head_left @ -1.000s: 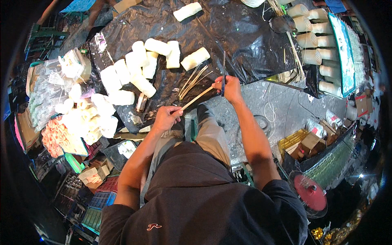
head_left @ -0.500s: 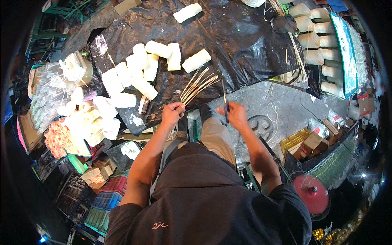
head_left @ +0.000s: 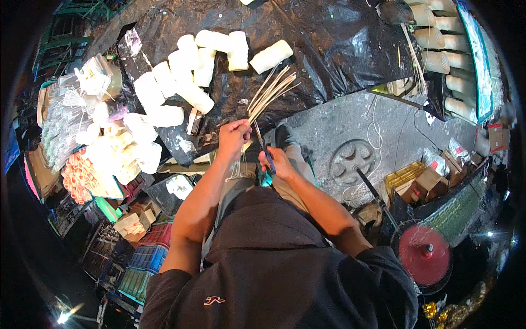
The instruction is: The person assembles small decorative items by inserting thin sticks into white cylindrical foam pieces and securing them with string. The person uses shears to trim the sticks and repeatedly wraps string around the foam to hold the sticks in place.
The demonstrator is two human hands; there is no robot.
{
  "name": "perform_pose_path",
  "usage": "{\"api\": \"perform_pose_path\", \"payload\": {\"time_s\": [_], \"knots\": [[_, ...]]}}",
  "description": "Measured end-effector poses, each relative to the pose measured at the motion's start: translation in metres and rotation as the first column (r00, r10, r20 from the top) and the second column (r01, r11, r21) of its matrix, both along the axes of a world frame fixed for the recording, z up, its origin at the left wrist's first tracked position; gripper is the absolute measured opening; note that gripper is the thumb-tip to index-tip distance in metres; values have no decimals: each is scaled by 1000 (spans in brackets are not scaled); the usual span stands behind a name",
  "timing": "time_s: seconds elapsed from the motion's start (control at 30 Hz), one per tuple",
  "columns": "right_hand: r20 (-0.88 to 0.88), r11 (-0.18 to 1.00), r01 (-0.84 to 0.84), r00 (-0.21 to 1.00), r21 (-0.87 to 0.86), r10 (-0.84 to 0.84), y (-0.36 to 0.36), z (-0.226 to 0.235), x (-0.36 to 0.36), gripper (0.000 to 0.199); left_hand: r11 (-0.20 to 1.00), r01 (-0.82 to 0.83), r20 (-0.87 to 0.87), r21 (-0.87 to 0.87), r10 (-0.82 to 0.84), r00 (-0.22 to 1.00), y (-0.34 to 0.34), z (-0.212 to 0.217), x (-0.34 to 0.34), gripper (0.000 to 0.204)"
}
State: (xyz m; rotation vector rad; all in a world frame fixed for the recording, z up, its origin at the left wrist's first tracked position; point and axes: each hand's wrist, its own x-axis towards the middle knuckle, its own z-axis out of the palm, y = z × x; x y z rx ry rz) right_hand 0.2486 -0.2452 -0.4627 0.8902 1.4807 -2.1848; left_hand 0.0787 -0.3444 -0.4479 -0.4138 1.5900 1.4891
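Observation:
My left hand (head_left: 234,137) pinches a bundle of thin, stiff, straw-coloured strands (head_left: 274,90), which fan out up and to the right. Below my fist, loose thin ends hang down over my lap. In my right hand (head_left: 279,164) is a pair of scissors (head_left: 270,159) with dark blue handles, my fingers through the grips. The blades point up and left at the strands just beside my left fingers. Whether they touch or cut any strand cannot be made out.
Cream-white cylinders (head_left: 192,96) lie on a black plastic sheet (head_left: 323,60); another cylinder (head_left: 272,56) lies apart. White and orange pieces are piled at left (head_left: 87,181). Rows of cylinders (head_left: 459,68) stand at far right. A round metal base (head_left: 353,160) lies on the floor.
My right hand has brought the scissors left and down, from apart on the right to beside the strands. My left hand keeps its hold. The whole view has shifted slightly.

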Motion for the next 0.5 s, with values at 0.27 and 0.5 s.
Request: {"api": "perform_pose_path", "payload": {"time_s": [0.27,0.5], "knots": [[-36,988,153,988,-6,-153,-30,-23,-27,63,995,-24,-159,95,39,986,-9,-8,11,23],[-85,977,212,973,-25,-214,-41,-30,-27,61,996,89,-196,3,-87,977,-12,-7,8,26]]}}
